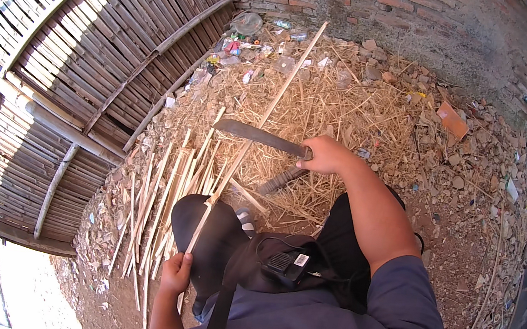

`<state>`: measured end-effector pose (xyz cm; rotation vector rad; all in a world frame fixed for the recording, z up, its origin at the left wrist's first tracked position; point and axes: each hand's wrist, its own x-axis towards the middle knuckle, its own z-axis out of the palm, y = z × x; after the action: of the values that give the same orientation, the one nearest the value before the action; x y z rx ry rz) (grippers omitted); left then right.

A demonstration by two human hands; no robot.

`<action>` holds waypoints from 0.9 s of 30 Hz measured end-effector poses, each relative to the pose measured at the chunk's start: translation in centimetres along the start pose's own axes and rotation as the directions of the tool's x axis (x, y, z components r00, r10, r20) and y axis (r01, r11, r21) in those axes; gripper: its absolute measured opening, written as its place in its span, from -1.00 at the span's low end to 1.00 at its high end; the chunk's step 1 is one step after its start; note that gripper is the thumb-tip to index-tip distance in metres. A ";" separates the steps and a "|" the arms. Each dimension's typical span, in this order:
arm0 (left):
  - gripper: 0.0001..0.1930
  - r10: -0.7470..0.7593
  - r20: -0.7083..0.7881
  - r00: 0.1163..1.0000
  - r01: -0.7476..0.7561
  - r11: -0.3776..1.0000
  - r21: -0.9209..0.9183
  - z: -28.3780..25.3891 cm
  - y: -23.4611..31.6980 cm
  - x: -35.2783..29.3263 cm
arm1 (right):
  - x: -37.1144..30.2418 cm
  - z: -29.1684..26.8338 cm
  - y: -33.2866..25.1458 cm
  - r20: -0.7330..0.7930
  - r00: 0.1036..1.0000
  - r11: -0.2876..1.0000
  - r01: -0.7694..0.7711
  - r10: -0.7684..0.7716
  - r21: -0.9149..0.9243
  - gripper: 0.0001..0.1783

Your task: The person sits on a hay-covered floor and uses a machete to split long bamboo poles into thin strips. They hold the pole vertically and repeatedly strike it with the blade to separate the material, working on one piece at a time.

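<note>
My right hand (326, 156) is closed round the handle of a machete (261, 136). Its dark blade points left and crosses a long pale bamboo strip (280, 96); whether the edge touches the strip I cannot tell. The strip slants from the far litter back over my left knee. Near its lower end, my left hand (176, 273) grips it beside the thigh. Left of that knee lies a loose bundle of split bamboo strips (160, 207), roughly lengthwise. Below my right hand, a dark ridged rod-like piece (283, 181) rests on the shavings, partly hidden.
Straw-like shavings (351, 113) and rubble cover the ground ahead. A slatted bamboo wall (86, 38) stands at left, a brick wall (419, 15) at the back. An orange brick piece (451, 120) lies far right. A black box with a cable (285, 267) rests at my lap.
</note>
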<state>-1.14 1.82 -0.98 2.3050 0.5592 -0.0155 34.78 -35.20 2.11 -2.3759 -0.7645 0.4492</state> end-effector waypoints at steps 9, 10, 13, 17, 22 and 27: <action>-0.50 0.018 0.001 1.000 -0.018 1.000 -0.013 -0.1 0.8 -0.1 | 0.3 0.9 -0.6 0.085 0.992 0.995 0.093 -0.091 -0.027 -0.60; -0.51 0.017 0.001 1.000 -0.017 1.000 -0.012 -0.1 0.8 -0.1 | 0.4 1.0 -0.3 0.081 0.993 0.996 0.087 -0.086 -0.011 -0.60; -0.51 0.014 0.003 1.000 -0.014 1.000 -0.011 -0.1 0.8 -0.1 | 0.6 1.3 0.2 0.068 0.994 0.996 0.088 -0.087 -0.017 -0.60; -0.51 0.016 -0.005 1.000 -0.016 1.000 0.005 -0.1 1.0 -0.1 | 0.4 1.2 -0.4 0.092 0.993 0.997 0.072 -0.069 -0.033 -0.58; -0.51 -0.002 0.006 1.000 0.002 1.000 0.022 -0.2 1.2 -0.1 | 0.5 1.3 -0.2 0.070 0.994 0.995 0.085 -0.081 -0.046 -0.55; -0.51 -0.006 0.007 1.000 0.006 1.000 -0.007 -0.2 1.0 -0.1 | 0.7 1.6 0.2 0.071 0.994 0.995 0.086 -0.082 -0.043 -0.56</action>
<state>-0.87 1.28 -0.14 2.2951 0.5621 -0.0245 34.66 -34.23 0.68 -2.3708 -0.9122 0.4859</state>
